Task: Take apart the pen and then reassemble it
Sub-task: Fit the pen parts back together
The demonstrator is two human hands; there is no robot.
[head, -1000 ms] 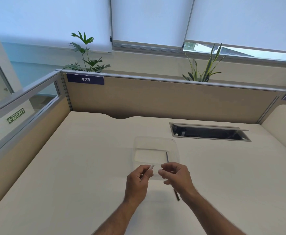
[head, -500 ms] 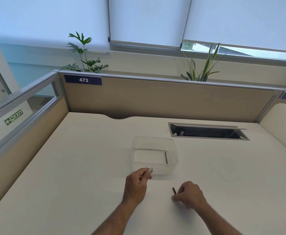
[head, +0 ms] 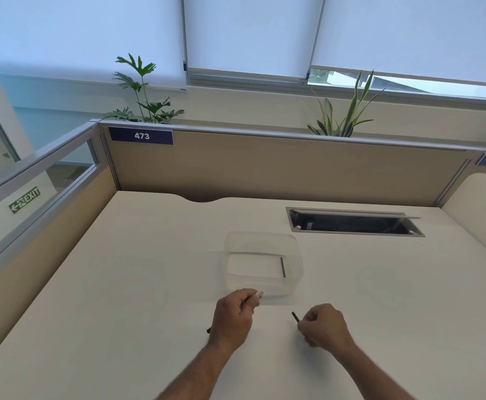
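My left hand (head: 233, 319) is closed around a pen part whose pale tip (head: 259, 295) sticks out past the fingers and whose dark end (head: 209, 330) shows below the wrist. My right hand (head: 324, 324) rests on the desk, pinching a thin dark pen piece (head: 295, 316) that points up and left. Just beyond both hands stands a clear plastic box (head: 265, 241) with another thin dark pen piece (head: 282, 267) lying along its right inside edge.
The pale desk (head: 120, 284) is walled by tan partitions at the back and left. An open cable slot (head: 351, 223) is sunk into the desk at the back right. A rounded desk extension (head: 478, 203) lies at the far right.
My right hand drew away from the left, moving down and right to the desk with the dark piece. The left hand stayed near the box's front, holding its part.
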